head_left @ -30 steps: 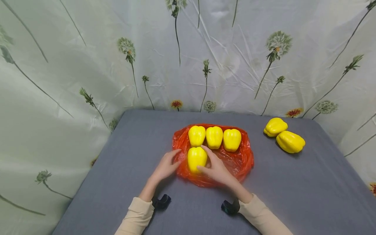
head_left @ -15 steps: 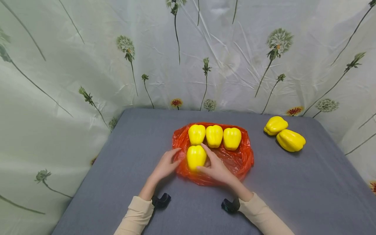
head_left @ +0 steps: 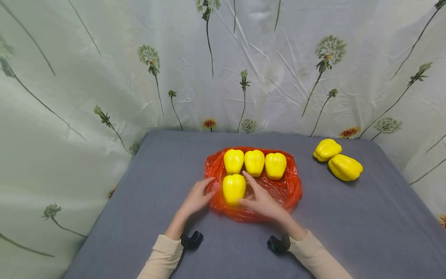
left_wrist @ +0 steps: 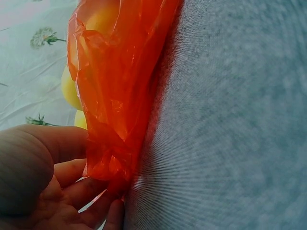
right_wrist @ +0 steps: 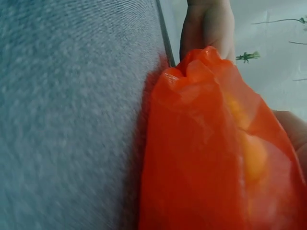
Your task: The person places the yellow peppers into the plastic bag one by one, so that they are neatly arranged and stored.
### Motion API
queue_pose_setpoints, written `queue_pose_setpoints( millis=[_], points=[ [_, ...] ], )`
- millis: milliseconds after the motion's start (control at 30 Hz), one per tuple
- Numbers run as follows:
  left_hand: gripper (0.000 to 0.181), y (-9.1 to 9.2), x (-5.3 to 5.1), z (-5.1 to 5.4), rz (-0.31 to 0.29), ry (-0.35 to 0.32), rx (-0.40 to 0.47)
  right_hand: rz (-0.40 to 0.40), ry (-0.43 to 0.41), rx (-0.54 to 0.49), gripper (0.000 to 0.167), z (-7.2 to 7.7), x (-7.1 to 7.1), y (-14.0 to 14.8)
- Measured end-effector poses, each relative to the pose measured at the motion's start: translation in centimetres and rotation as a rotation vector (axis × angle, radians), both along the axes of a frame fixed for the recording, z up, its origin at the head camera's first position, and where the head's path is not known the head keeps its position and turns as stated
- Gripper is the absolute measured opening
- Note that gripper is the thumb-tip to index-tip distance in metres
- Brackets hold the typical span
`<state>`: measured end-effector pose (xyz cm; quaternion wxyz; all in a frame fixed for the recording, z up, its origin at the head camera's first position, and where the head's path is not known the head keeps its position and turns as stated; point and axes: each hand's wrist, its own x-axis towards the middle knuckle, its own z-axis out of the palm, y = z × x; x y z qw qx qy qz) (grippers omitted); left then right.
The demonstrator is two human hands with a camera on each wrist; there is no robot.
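A red plastic bag [head_left: 275,193] lies spread open on the table with several yellow bell peppers in it. Three of them stand in a far row, one a bell pepper [head_left: 254,162] in the middle. The nearest bell pepper [head_left: 234,190] stands in front of the row's left end. At the bag's left side my left hand [head_left: 197,197] has thumb and fingers curved round the rim; in the left wrist view the thumb tip is hidden behind the red film. Beside the nearest pepper my right hand [head_left: 263,201] is spread, fingers apart, holding nothing. In the right wrist view the bag hides most of it.
Two more yellow bell peppers, one a bell pepper [head_left: 345,167] lying on its side, rest together on the table at the far right. Behind the grey-covered table [head_left: 167,162] hangs a flower-printed curtain [head_left: 223,97].
My right hand has moved slightly right, away from the nearest bell pepper, which stays where it stood. My left hand has kept its place at the bag's side.
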<state>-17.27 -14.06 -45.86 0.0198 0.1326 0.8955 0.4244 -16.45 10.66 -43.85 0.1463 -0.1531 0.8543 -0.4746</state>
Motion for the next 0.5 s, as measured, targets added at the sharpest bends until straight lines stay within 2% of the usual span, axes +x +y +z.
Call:
queue_pose_setpoints(
  millis=[167, 400, 500],
  points=[
    [0.048, 0.0, 0.1, 0.0, -0.004, 0.000, -0.003, 0.006, -0.005, -0.011, 0.091, 0.4, 0.2, 0.7],
    [0.048, 0.0, 0.1, 0.2, -0.011, 0.007, -0.003, -0.039, -0.015, 0.027, 0.087, 1.2, 0.2, 2.1],
    [0.048, 0.0, 0.1, 0.2, -0.008, 0.010, -0.004, -0.037, 0.014, 0.035, 0.084, 1.6, 0.2, 2.7]
  ],
)
